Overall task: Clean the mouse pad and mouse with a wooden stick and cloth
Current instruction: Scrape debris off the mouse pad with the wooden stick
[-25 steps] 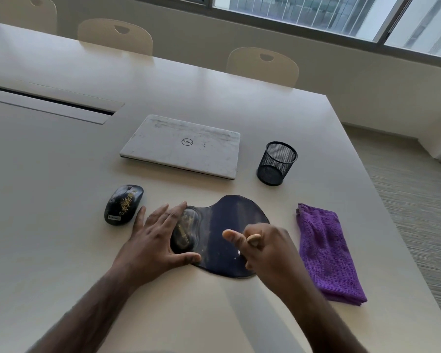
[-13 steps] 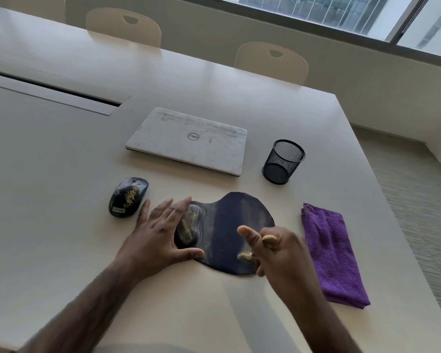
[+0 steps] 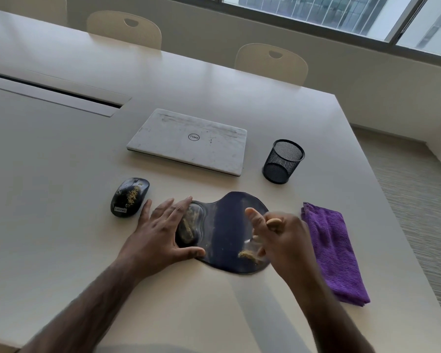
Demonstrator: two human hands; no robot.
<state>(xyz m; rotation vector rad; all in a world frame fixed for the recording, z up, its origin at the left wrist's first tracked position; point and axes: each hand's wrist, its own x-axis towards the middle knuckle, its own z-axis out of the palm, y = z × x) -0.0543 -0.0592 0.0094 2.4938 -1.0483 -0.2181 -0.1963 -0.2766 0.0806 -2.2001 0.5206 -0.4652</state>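
Pale wood shows above my right hand: the wooden stick, gripped in curled fingers with the thumb raised. Its lower end is blurred, and I cannot tell whether it touches the mouse pad.

Mouse pad: dark, lying flat on the table directly before me, long axis running left to right. A small heap of crumbs sits at its near right corner, just below and left of my right fingers. That hand is the nearer one, and I judge the coming stroke must carry the heap toward the pad's near edge.

Left hand: flat, fingers straight and spread, pressing the pad's left end to steady it. More crumbs lie on the wrist rest there, partly under my fingertips; those fingers would obstruct the stick.

Mouse: off the pad's left end, just beside my left little finger, crumbs on its back, not yet cleaned.

Cloth: purple, folded, right of the pad and apart from it, on my right hand's side.

Beyond the pad: a closed laptop and a mesh cup, both clear of the work.
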